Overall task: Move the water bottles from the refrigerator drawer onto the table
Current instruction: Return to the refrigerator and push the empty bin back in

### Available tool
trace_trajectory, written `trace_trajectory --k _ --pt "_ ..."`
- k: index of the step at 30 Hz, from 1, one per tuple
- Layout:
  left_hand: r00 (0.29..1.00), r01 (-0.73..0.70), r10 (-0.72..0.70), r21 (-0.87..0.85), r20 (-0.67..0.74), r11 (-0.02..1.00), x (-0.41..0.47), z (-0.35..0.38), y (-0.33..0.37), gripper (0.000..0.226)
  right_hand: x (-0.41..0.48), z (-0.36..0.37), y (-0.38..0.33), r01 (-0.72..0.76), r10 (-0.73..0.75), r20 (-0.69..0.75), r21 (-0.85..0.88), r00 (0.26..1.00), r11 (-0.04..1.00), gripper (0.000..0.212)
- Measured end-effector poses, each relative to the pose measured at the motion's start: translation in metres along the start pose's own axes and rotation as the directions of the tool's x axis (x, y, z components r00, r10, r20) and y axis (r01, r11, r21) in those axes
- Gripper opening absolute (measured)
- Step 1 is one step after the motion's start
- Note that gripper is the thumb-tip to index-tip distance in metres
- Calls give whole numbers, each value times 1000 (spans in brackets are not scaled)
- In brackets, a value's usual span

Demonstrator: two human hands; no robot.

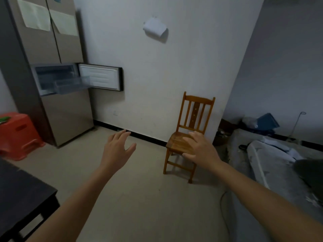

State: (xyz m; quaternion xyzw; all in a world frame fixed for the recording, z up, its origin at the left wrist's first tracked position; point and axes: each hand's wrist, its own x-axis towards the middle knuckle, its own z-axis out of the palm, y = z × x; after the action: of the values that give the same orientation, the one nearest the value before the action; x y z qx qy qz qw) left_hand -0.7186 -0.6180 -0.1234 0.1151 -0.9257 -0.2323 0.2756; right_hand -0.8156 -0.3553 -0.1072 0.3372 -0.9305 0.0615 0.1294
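Now we hold both bare arms out ahead of us over the pale floor (139,198), and neither hand grips anything. Our left hand (117,149) sits near the centre of the view, its fingers (122,135) spread apart and pointing toward 12 o'clock, the thumb splayed off toward 2 o'clock. Our right hand (201,147) hangs at about 3 o'clock from the left one, palm down, fingers loosely apart, and it overlaps the seat of the brown wooden slat-backed chair (195,110) that stands against the white wall (174,75).

At 10 o'clock stands the tall beige refrigerator (66,116), two pale paper sheets (35,16) stuck on its upper doors. Its small middle door (101,78) is swung wide open to the right, and the clear plastic refrigerator drawer (71,85) is pulled out from the compartment, well apart from both hands. We cannot make out any water bottles in the drawer from here; the picture is too soft to tell.

At 9 o'clock an orange plastic stool (19,135) sits on the floor beside the refrigerator. The corner of the dark wooden desk (22,194) fills 8 o'clock. At 3 o'clock lies a low bed with rumpled grey bedding (272,158).
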Motion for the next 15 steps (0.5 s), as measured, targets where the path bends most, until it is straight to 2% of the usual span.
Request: trace_trajectory --k 5,15 --pt "1000 15 -16 25 5 1000 67 33 0 49 61 -1 37 -3 3 2 -31 1000 1000 61" --pt "999 -14 12 66 30 998 140 100 12 46 127 35 109 -6 7 -12 20 1000 1000 58"
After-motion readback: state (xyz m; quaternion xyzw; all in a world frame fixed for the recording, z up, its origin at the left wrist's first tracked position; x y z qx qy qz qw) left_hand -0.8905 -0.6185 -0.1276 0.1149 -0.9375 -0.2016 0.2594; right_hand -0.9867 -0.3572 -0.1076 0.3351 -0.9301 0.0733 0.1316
